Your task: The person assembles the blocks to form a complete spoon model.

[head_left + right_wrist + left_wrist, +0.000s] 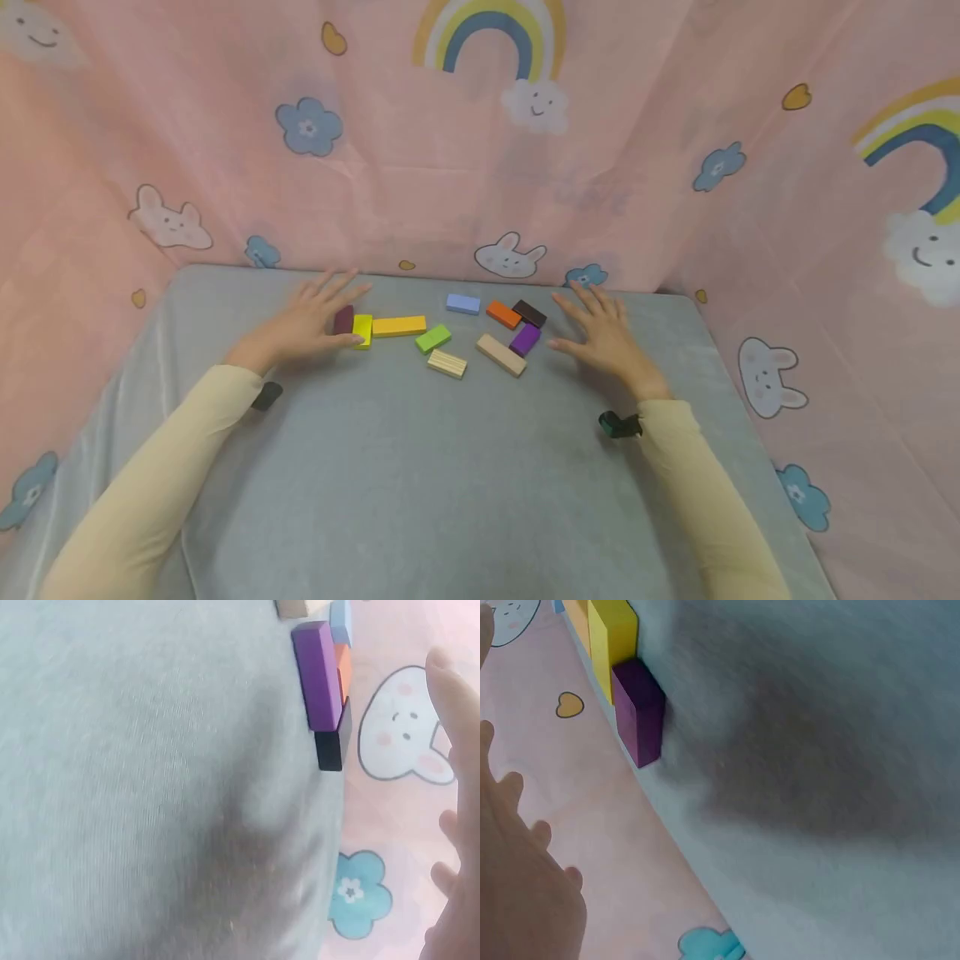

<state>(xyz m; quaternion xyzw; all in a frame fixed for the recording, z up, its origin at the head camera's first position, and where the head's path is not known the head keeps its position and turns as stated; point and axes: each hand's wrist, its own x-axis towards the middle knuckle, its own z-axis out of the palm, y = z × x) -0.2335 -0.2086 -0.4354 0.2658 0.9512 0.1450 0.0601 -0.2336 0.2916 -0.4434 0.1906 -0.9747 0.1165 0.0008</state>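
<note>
In the head view my left hand (296, 327) hovers with spread fingers beside a maroon block (344, 319) and a yellow block (363, 332). Its thumb overlaps the yellow one; whether they touch I cannot tell. An amber block (399, 327) adjoins the yellow. My right hand (609, 340), fingers also spread, is just right of a purple block (525, 339) and a dark block (530, 313), holding nothing. Between the hands lie a green block (433, 339), a striped pale block (447, 363), a light blue block (463, 304), an orange block (503, 314) and a beige block (501, 356).
A grey cloth covers the table (427, 483), with the blocks toward its far edge. Behind and at both sides hangs a pink curtain (390, 200) printed with rainbows, rabbits and flowers. Dark camera mounts (619, 424) sit at the wrists.
</note>
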